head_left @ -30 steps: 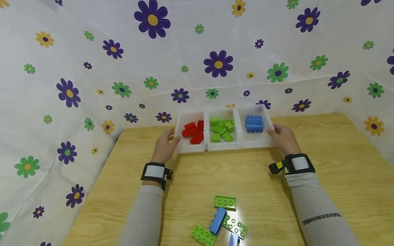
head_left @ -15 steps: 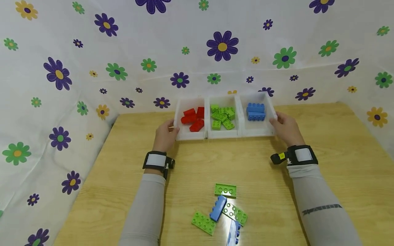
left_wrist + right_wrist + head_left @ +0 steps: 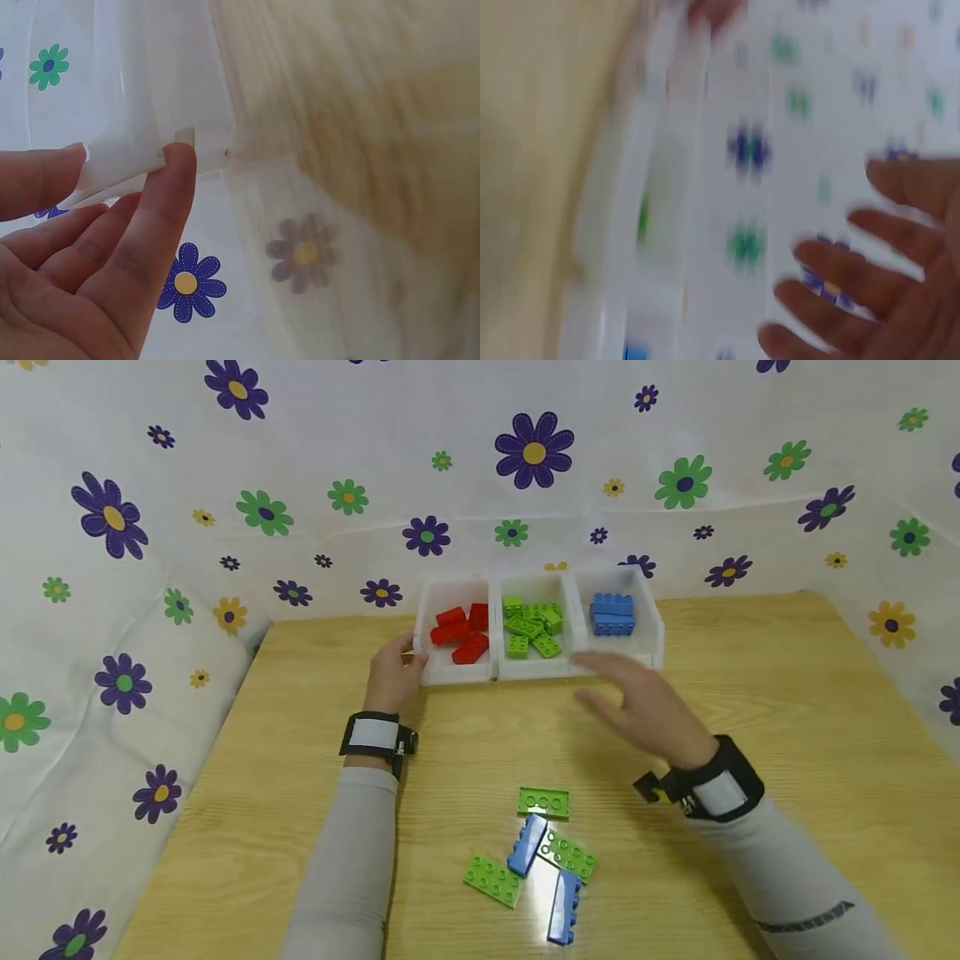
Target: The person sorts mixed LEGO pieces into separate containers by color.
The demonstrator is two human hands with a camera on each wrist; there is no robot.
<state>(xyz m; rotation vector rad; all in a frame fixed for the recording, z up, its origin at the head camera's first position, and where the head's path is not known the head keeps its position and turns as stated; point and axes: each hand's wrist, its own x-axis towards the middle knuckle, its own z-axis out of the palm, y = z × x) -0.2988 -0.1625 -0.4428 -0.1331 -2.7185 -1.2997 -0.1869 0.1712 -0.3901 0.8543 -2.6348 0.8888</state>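
Note:
Three white bins stand side by side at the back of the table. The left bin (image 3: 456, 674) has red toy bricks (image 3: 450, 633), the middle bin (image 3: 534, 671) green bricks (image 3: 525, 625), the right bin (image 3: 648, 614) two blue bricks (image 3: 612, 623). My left hand (image 3: 392, 677) grips the left bin's outer side; in the left wrist view, thumb and fingers lie on either side of a bin corner (image 3: 124, 154). My right hand (image 3: 648, 706), blurred, is over the table in front of the right bin. Its fingers are spread in the right wrist view, holding nothing.
Loose bricks lie on the table (image 3: 300, 827) between the forearms: a green brick (image 3: 543, 802), another green brick (image 3: 567, 855), a third green brick (image 3: 492, 880), a blue brick (image 3: 527, 844) and a second blue brick (image 3: 564, 907). Flower-printed cloth (image 3: 450, 410) stands behind the bins.
My right hand has let go of the right bin's outer side and moved left and toward me. My left hand keeps its grip. The head view has tilted down.

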